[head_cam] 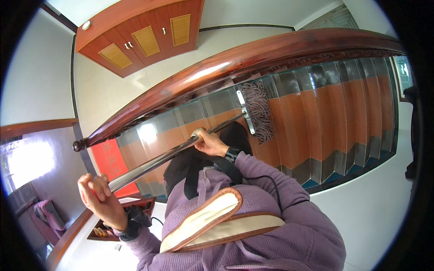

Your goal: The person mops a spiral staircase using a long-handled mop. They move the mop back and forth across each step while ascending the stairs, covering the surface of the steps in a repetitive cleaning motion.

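A string mop crosses in front of me, its shiny metal handle (154, 162) slanting from lower left to upper right. My left hand (101, 201) is closed around the handle's upper end. Farther down the shaft, my right hand (212, 144) grips it near my dark trousers. At the far end, a metal clamp holds the grey-brown mop strings (258, 111), which rest against the tiled stairs (295, 122). Part of the lower shaft passes close to my knee. Both wrists wear black straps.
A polished wooden handrail (217, 67) curves along the far side of the stairs, ending in a round knob (79, 145). Beyond it stands a wooden cabinet (145, 34). A red mat (108, 157) bearing writing lies at left. Near my left wrist is a rack (101, 233) holding footwear.
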`<state>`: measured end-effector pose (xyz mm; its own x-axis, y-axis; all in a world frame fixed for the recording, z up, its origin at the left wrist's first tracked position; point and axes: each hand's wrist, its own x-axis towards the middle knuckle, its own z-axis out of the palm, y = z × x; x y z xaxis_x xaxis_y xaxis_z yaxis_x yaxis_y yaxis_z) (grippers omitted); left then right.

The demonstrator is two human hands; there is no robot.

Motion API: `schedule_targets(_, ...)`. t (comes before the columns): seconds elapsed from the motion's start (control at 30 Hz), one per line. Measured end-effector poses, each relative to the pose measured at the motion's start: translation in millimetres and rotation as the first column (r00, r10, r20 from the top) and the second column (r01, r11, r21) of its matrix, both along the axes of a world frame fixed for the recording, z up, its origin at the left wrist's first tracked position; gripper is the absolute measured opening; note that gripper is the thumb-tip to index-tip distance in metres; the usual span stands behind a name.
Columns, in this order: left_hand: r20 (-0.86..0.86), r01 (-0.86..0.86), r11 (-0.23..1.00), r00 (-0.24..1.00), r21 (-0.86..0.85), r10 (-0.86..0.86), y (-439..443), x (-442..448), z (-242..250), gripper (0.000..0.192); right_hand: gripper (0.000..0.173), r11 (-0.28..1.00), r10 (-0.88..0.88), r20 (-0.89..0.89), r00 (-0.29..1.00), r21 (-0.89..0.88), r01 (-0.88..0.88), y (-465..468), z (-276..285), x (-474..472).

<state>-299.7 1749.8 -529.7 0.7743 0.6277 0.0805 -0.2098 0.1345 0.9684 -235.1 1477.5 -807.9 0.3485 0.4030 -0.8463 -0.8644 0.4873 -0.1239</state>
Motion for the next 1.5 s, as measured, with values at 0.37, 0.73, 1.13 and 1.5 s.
schedule_targets(0.37, -0.096, 0.194, 0.968, 0.973, -0.158, -0.211, -23, 22, -41, 0.025, 0.016, 0.978, -0.088, 0.054, 0.995, -0.187, 0.097, -44, -5, 30)
schedule_targets(0.73, 0.142, 0.121, 0.992, 0.982, 0.040, -0.125, 2, 15, -9, 0.030, 0.010, 1.000, -0.016, 0.033, 0.999, -0.023, 0.017, -2, 21, 23)
schedule_targets(1.13, 0.044, 0.430, 0.898, 0.903, -0.090, -0.428, -50, 60, -47, 0.026, 0.017, 0.938, -0.265, 0.072, 0.962, -0.212, 0.274, -78, -15, 48)
schedule_targets(1.5, 0.089, 0.378, 0.920, 0.925, -0.103, -0.370, -83, 72, -29, 0.022, 0.019, 0.920, -0.327, 0.101, 0.939, -0.192, 0.341, -97, -28, 45)
